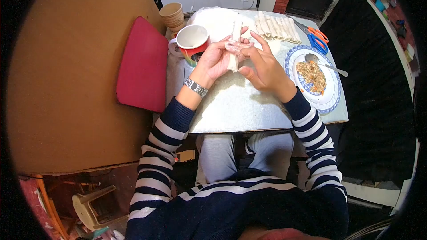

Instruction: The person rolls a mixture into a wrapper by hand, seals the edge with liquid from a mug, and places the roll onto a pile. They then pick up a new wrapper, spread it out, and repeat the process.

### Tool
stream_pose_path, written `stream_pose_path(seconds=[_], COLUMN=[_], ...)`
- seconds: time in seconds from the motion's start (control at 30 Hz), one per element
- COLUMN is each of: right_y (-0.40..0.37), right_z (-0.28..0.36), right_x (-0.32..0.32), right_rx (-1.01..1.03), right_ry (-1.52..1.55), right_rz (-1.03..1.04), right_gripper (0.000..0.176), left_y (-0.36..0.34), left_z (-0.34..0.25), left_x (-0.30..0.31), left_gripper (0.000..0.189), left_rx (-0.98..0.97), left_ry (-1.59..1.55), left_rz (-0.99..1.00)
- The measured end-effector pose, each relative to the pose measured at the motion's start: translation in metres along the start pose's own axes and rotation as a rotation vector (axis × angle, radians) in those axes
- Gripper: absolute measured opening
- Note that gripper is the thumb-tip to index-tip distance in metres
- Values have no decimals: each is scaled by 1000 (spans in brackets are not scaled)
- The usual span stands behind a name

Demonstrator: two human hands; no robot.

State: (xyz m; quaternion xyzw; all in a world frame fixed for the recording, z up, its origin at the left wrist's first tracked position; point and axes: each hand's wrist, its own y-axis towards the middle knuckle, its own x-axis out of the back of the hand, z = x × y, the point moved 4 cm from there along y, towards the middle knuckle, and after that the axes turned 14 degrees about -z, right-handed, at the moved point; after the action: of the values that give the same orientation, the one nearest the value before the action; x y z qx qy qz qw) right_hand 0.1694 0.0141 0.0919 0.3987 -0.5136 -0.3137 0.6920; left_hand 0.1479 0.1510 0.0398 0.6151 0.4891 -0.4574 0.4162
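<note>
Both my hands meet over the middle of the small table [235, 106]. My left hand [217, 58], with a metal watch on the wrist, cups a long pale rolled wrapper [234, 49] that stands tilted away from me. My right hand [263, 64] touches the same roll from the right with its fingertips. The lower end of the roll rests against the tabletop.
A row of several finished rolls [276, 27] lies at the far edge. A blue-rimmed plate [330, 98] with filling and a spoon [327, 64] sits on the right, scissors [316, 38] behind it. A red-and-white mug [192, 39], stacked paper cups [172, 15] and a red cushion [142, 66] are on the left.
</note>
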Motion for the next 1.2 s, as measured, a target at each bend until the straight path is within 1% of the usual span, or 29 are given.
stream_pose_path(seconds=[0.03,0.13,0.23,0.33,0.37,0.43,0.47,0.53,0.57,0.63,0.67,0.73,0.83,0.97,1.07,1.17,1.2], right_y=[-1,-2,-5,-11,-12,-5,-2,-3,-3,-4,-4,-5,-4,-8,-7,3,2], right_z=[0,5,7,6,5,7,7,6,5,6,7,11,16,18,15,15,13], right_x=[-1,-1,-2,-2,-1,5,8,11,11,6,3,-3,-4,-6,2,12,11], right_rx=[2,-3,-10,-54,-76,-50,-36,-45,-50,34,76,51,42,70,124,68,73], right_ry=[25,97,154,212,233,243,248,168,129,146,155,201,238,275,235,134,118], right_rz=[-3,-31,-11,-23,-38,-138,-188,-135,-109,-112,-113,-102,-82,10,-130,-195,-170], right_gripper=[38,35,32,29,28,28,29,28,27,27,27,26,25,25,25,23,23], left_y=[0,-3,-4,-3,-3,-3,-3,-2,-2,-2,-2,-2,-1,1,-1,-4,-4], left_z=[0,2,-1,0,-1,-2,-2,-2,-3,-5,-5,-6,-9,-8,-6,-5,-5], left_x=[-2,-4,-2,0,-1,-1,-3,-7,-6,-3,-2,-1,3,2,-2,-6,-7], left_gripper=[42,49,44,41,39,36,36,36,36,36,36,36,36,34,34,33,33], left_rx=[-4,-140,-107,-138,-159,-201,-174,-123,-133,-153,-133,-95,-144,-164,-195,-196,-192], left_ry=[14,4,62,97,102,113,62,-39,-34,-23,-36,-61,-69,-56,-29,-41,-49], left_rz=[7,-218,-40,-61,-108,-203,-153,-53,-61,-75,-39,32,-42,-55,-75,-88,-84])
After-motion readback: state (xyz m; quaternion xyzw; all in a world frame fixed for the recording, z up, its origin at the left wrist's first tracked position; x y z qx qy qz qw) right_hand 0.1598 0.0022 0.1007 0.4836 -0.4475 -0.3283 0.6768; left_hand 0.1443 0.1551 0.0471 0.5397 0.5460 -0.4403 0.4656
